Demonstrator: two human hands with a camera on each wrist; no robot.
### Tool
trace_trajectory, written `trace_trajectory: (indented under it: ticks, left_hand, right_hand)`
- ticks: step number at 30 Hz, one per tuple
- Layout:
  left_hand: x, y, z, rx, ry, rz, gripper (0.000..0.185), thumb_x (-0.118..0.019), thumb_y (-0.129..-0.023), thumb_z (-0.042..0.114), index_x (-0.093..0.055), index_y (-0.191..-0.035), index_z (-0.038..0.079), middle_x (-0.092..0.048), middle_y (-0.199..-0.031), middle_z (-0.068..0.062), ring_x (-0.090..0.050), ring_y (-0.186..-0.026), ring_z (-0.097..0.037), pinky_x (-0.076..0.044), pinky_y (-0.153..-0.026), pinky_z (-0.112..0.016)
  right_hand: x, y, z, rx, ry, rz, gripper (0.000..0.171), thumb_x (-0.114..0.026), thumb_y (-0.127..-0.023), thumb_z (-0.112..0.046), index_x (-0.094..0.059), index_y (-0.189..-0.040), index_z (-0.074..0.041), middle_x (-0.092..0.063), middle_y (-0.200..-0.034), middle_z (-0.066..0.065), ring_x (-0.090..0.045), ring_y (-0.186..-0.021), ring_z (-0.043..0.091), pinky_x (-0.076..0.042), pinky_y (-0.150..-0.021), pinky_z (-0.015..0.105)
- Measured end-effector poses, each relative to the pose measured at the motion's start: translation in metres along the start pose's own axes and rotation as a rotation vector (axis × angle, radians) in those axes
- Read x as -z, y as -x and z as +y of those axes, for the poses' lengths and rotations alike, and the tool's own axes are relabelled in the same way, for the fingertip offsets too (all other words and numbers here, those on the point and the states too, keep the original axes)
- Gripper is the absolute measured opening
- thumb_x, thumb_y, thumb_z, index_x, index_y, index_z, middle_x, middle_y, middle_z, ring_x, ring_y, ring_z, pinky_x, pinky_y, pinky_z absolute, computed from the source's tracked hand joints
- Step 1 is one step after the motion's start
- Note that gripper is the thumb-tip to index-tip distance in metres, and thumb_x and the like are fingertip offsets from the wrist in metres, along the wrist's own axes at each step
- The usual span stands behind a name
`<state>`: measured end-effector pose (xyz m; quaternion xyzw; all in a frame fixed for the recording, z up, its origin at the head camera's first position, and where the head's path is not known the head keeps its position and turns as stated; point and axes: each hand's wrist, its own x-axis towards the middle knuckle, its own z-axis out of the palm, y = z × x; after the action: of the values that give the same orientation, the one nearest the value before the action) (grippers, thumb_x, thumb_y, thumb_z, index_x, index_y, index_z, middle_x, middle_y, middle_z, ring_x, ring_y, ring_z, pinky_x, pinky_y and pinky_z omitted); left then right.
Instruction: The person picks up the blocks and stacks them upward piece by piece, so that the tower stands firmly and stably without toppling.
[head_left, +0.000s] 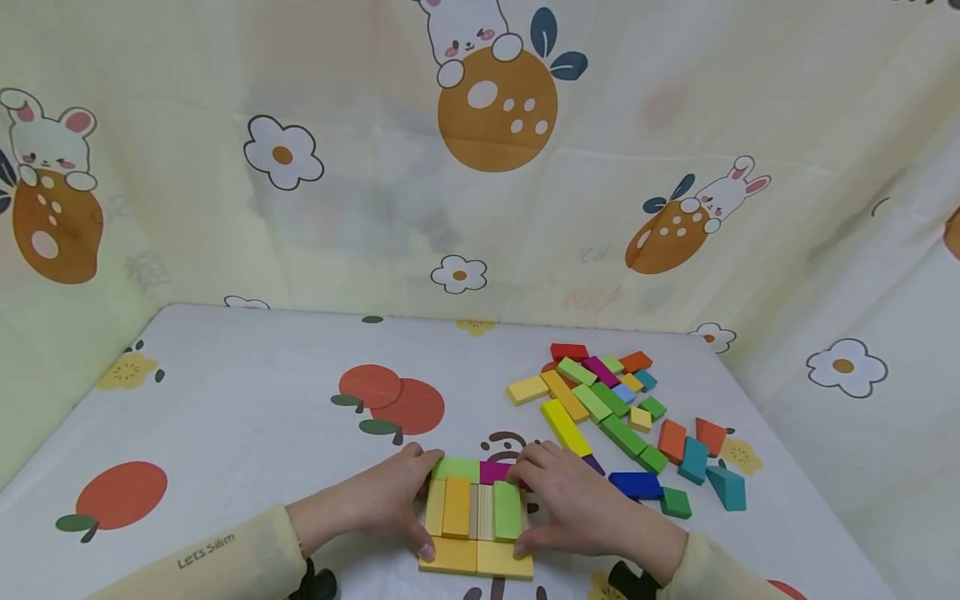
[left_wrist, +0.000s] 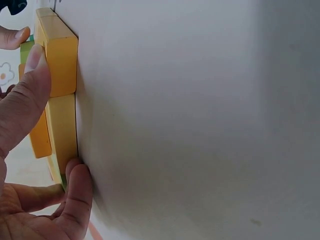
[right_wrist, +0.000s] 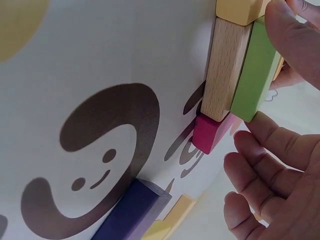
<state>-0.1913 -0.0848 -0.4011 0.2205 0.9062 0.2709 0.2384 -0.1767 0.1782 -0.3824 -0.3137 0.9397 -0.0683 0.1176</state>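
Toy building blocks form a low rectangular structure on the table's near side. My left hand [head_left: 386, 496] spans its left side, thumb on the front orange block [left_wrist: 62, 65] and fingers curled at the rear beside a light green block [head_left: 457, 469]. On the right, my right hand [head_left: 566, 500] holds another light green block [right_wrist: 255, 70] by its ends, between thumb and index finger. That block lies on top, beside a plain wood block [right_wrist: 225, 70]. A magenta block [head_left: 493, 472] sits at the back, a yellow block [head_left: 504, 560] at the front right. An orange-yellow block [head_left: 456, 507] lies on top at left.
Loose coloured blocks lie scattered to the right, among them a yellow bar [head_left: 564, 427], a blue block [head_left: 634, 485], a green block [head_left: 676, 502] and a teal triangle [head_left: 726, 487]. A printed cloth covers the table [head_left: 247, 400]; a patterned curtain [head_left: 360, 208] hangs behind.
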Motion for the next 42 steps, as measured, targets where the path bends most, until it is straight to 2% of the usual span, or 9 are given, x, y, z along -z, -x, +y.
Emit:
trace_trajectory:
  ticks: [3,10,17,25,35,42]
  left_hand:
    - [0.0,0.0,0.001,0.001,-0.001,-0.001,0.111,-0.1,-0.061,0.031,-0.043,-0.15,-0.001,-0.054,-0.119,-0.009,-0.053,-0.1,-0.017,-0.054,-0.103,-0.043]
    - [-0.005,-0.008,-0.013,-0.03,-0.05,0.002,0.115,-0.099,-0.06,0.041,-0.041,-0.152,0.002,-0.054,-0.122,-0.007,-0.053,-0.101,-0.014,-0.054,-0.103,-0.039]
    - [-0.001,-0.002,-0.003,-0.007,-0.013,0.0,0.111,-0.1,-0.061,0.033,-0.043,-0.151,0.0,-0.054,-0.119,-0.007,-0.053,-0.1,-0.016,-0.054,-0.103,-0.041]
    - [-0.012,-0.015,-0.023,-0.046,-0.041,0.013,0.118,-0.099,-0.059,0.047,-0.041,-0.152,0.004,-0.054,-0.119,-0.004,-0.052,-0.099,-0.012,-0.055,-0.1,-0.036]
    - [0.0,0.001,-0.001,-0.018,-0.005,0.002,0.111,-0.1,-0.061,0.032,-0.043,-0.15,-0.002,-0.054,-0.117,-0.008,-0.052,-0.098,-0.016,-0.054,-0.101,-0.041]
    - [0.001,0.004,0.002,-0.025,-0.018,0.007,0.109,-0.1,-0.062,0.03,-0.043,-0.15,-0.002,-0.054,-0.117,-0.008,-0.051,-0.097,-0.016,-0.054,-0.101,-0.041]
  right_hand:
    - [0.0,0.0,0.0,-0.004,-0.001,-0.004,0.069,-0.083,-0.074,-0.062,-0.066,-0.124,-0.017,-0.061,-0.12,-0.004,-0.052,-0.112,0.015,-0.053,-0.1,0.043]
    - [0.001,0.0,-0.001,-0.01,-0.004,-0.011,0.07,-0.083,-0.074,-0.062,-0.066,-0.124,-0.017,-0.061,-0.12,-0.004,-0.052,-0.112,0.015,-0.052,-0.101,0.044]
    - [0.001,0.0,0.0,-0.008,-0.006,-0.011,0.07,-0.083,-0.074,-0.062,-0.065,-0.124,-0.017,-0.061,-0.119,-0.004,-0.052,-0.112,0.015,-0.052,-0.101,0.043]
    - [0.0,0.0,0.0,-0.004,-0.001,-0.004,0.07,-0.083,-0.074,-0.063,-0.065,-0.124,-0.017,-0.061,-0.119,-0.004,-0.052,-0.111,0.014,-0.052,-0.101,0.043]
    - [0.0,0.0,0.0,-0.014,-0.011,-0.018,0.071,-0.082,-0.074,-0.064,-0.065,-0.125,-0.017,-0.061,-0.118,-0.005,-0.052,-0.11,0.013,-0.052,-0.1,0.043]
    - [0.001,0.0,-0.001,-0.022,-0.013,-0.03,0.074,-0.082,-0.073,-0.065,-0.064,-0.126,-0.017,-0.061,-0.119,-0.004,-0.052,-0.111,0.014,-0.053,-0.101,0.044]
